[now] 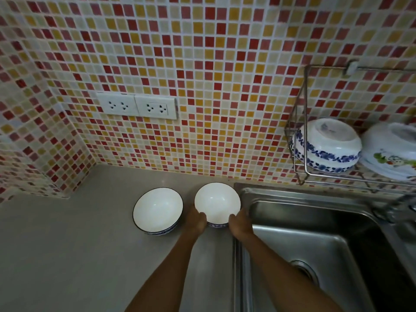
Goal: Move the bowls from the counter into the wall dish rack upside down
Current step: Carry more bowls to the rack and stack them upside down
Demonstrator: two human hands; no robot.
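Observation:
Two white bowls with dark rims stand upright on the grey counter (67,255). The left bowl (157,209) is untouched. Both hands grip the right bowl (217,201) by its near rim: my left hand (197,221) on its left side, my right hand (239,224) on its right side, thumbs over the edge. The wire wall dish rack (302,131) hangs at the right above the sink. It holds an upside-down blue-flowered bowl (328,147) and, beside it, a white dish with a green and red print (391,154).
A steel sink (315,233) lies right of the bowls, with a drain (304,269) and part of a tap (403,208) at the far right. Two double wall sockets (137,106) sit on the mosaic tiles above the counter. The tiled wall turns a corner at the left.

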